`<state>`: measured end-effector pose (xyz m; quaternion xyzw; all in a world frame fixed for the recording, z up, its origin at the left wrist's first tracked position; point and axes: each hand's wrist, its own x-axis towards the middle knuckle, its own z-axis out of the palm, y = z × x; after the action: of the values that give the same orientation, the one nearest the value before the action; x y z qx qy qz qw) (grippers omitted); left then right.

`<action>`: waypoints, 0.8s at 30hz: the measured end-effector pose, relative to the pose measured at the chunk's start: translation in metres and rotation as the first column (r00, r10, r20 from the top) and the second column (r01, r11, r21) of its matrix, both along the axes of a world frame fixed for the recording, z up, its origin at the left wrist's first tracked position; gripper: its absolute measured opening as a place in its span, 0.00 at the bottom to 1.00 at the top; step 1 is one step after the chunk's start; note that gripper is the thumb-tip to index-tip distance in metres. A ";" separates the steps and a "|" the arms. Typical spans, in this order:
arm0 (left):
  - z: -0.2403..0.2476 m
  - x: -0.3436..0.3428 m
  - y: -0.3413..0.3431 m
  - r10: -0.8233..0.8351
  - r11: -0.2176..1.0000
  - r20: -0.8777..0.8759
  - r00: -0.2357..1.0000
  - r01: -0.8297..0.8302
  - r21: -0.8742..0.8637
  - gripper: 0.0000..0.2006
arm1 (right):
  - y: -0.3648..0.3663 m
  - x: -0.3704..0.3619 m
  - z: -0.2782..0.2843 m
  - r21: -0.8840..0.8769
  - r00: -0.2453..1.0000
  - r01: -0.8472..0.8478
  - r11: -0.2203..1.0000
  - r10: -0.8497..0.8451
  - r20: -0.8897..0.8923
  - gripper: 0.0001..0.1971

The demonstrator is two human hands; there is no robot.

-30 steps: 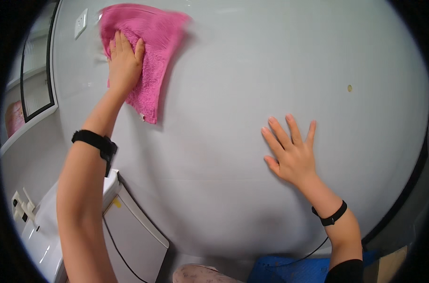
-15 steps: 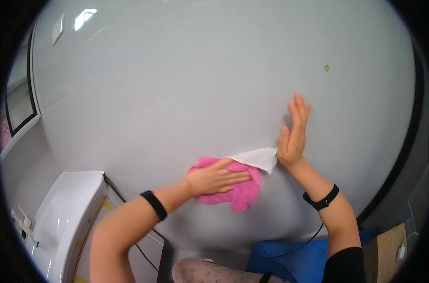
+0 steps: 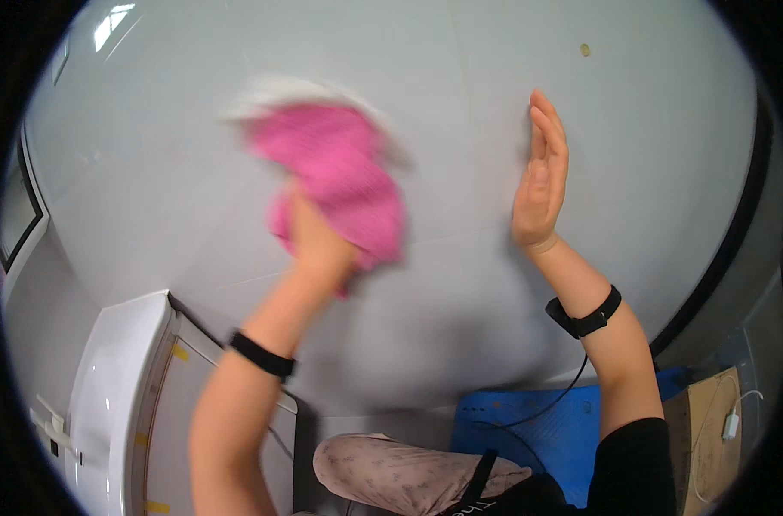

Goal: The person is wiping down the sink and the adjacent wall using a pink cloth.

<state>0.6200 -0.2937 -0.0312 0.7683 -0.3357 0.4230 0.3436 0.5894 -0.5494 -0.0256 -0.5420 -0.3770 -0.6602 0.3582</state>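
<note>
My left hand (image 3: 318, 236), blurred by motion, grips a crumpled pink cloth (image 3: 348, 185) against or just off the pale grey wall (image 3: 460, 284). The cloth covers most of its fingers. A smeared white cloth (image 3: 297, 90) shows along the pink one's upper edge. To the right, my right hand (image 3: 544, 185) is raised edge-on beside the wall, fingers stretched upward and nothing in it. Whether its edge rests on the wall I cannot tell.
A white washbasin (image 3: 120, 370) on a cabinet (image 3: 202, 404) stands at the lower left. Below me lies a blue mat (image 3: 564, 430) with a black cable (image 3: 551, 411) over it. At the lower right is a brown board (image 3: 710, 430) with a white plug (image 3: 731, 425).
My left hand has swept the pink and white cloths up and to the left across the wall. My right hand appears higher in view, as does the small spot on the wall.
</note>
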 end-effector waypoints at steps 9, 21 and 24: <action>-0.132 -0.003 0.023 -0.405 0.380 0.608 0.682 -0.480 0.791 0.25 | 0.012 0.008 0.001 -0.159 0.992 0.056 0.986 -0.073 -0.103 0.21; 0.106 0.024 0.151 0.693 0.431 0.611 0.383 -0.899 0.075 0.15 | 0.034 -0.001 -0.012 -0.358 0.609 0.747 0.560 -0.793 0.030 0.39; 0.104 -0.006 0.039 0.265 0.955 0.133 0.955 -0.240 -0.177 0.23 | 0.006 0.012 -0.031 -0.200 0.611 0.778 0.596 -0.791 0.020 0.38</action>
<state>0.6145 -0.2543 0.0724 0.7398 -0.2256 0.5475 0.3194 0.6015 -0.5429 -0.0566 -0.7066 -0.1479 -0.6920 -0.0084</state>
